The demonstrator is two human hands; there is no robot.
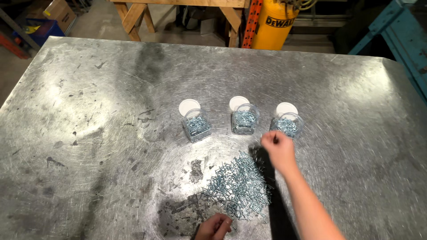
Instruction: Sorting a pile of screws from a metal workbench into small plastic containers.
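Just above the screw pile, right hand (grip pinched together) nears the right jar.

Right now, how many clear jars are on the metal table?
3, in a row beyond the screw pile: left jar, middle jar, right jar by the right hand. None seems hidden.
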